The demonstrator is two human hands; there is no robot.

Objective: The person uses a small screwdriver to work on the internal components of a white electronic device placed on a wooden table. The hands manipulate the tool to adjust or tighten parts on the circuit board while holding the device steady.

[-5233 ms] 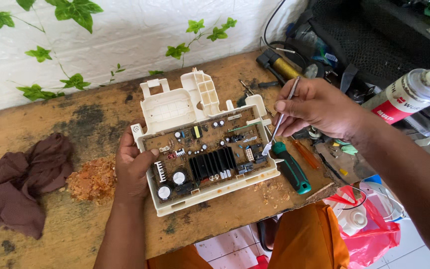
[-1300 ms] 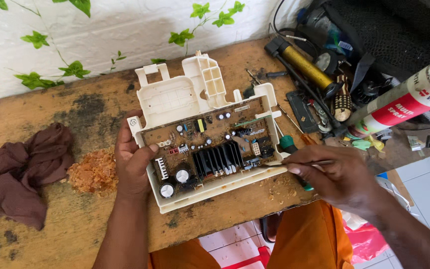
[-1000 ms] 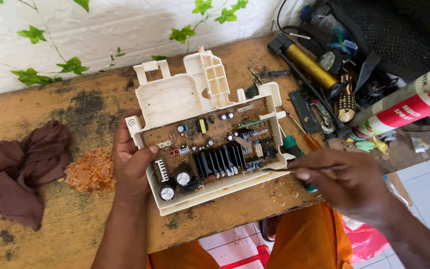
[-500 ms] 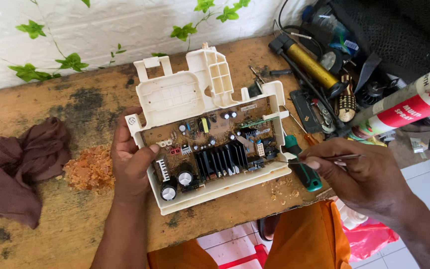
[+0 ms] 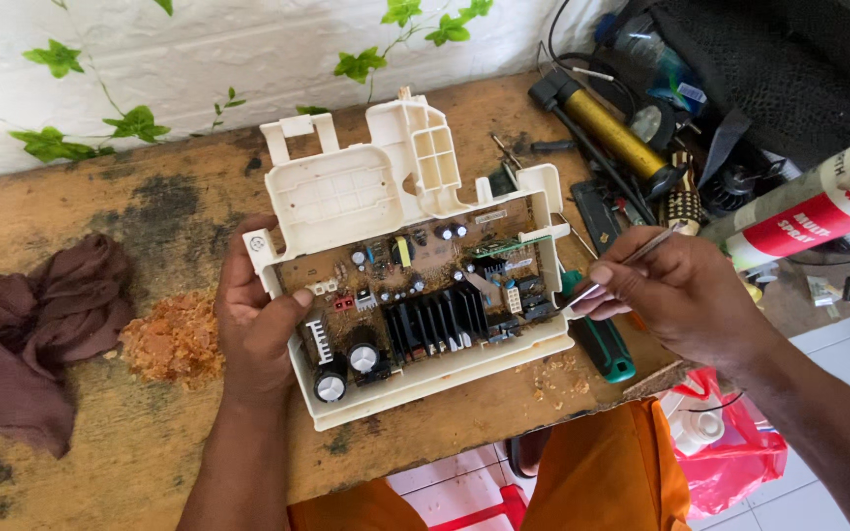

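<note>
A brown circuit board [image 5: 415, 295] with black heat-sink fins and round capacitors sits in a cream plastic housing [image 5: 341, 192] on the wooden bench. My left hand [image 5: 258, 324] grips the housing's left edge, thumb resting on the board. My right hand [image 5: 676, 295] pinches thin metal tweezers [image 5: 627, 258] at the housing's right edge, their tips pointing towards the board's right side. A green-handled screwdriver [image 5: 602, 344] lies under that hand.
A crumpled brown rag [image 5: 31, 334] and a pile of orange-brown debris [image 5: 174, 339] lie on the left. Tools, a yellow-barrelled tool [image 5: 612, 128] and a spray can [image 5: 819, 206] crowd the right. A red plastic bag [image 5: 730, 442] sits below the bench edge.
My right hand has come up from the bench's front edge with the tweezers and moved to the housing's right side. My left hand keeps its hold on the housing.
</note>
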